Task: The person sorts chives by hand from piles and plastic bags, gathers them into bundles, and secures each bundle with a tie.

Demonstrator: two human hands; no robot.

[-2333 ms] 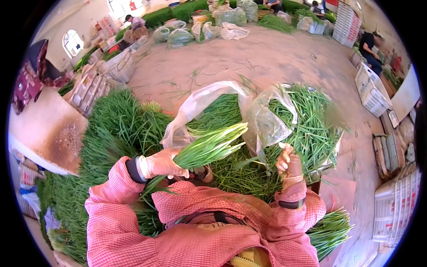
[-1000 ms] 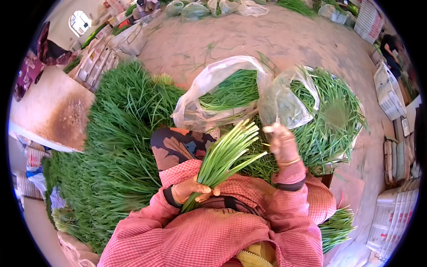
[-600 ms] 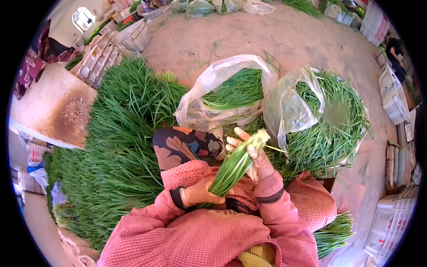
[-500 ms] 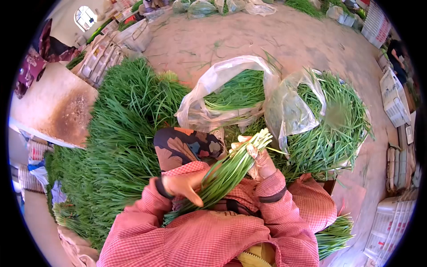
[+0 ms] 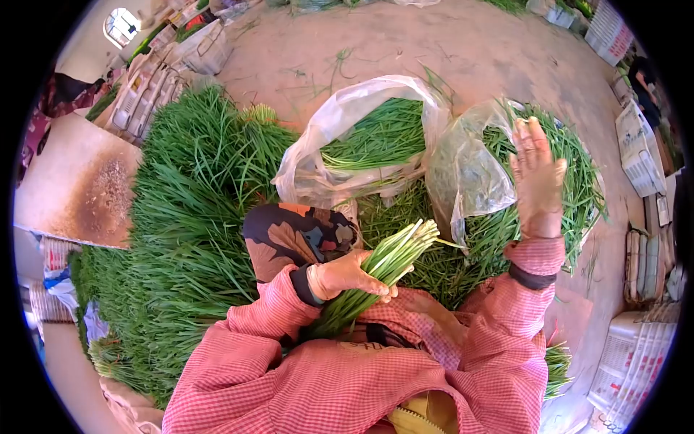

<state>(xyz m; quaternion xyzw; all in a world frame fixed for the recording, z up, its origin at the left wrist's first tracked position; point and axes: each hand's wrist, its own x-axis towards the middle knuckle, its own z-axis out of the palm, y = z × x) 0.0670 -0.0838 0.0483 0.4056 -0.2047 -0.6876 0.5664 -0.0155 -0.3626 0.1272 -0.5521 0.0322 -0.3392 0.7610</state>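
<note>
Left hand [image 5: 350, 276] wrapped tight around a green bunch [image 5: 406, 249] above the lap, pale ends forward! Right hand [image 5: 538, 170] holding nothing, fingers spread, over loose leaves [image 5: 583, 192]. A huge heap [image 5: 195, 192] crowds the left, a patterned knee [image 5: 293, 239] beside it. One plastic bag [image 5: 311, 177] gapes, stalks inside; a second bag [image 5: 470, 181] slumps alongside, contents unclear.

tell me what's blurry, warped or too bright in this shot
In the head view, wide-angle distortion bows the scene into a circle with black corners; also in the head view, a hazy patch softens the right hand near the palm, the window glares nearly white, and the green bunch looks fairly sharp.
</note>
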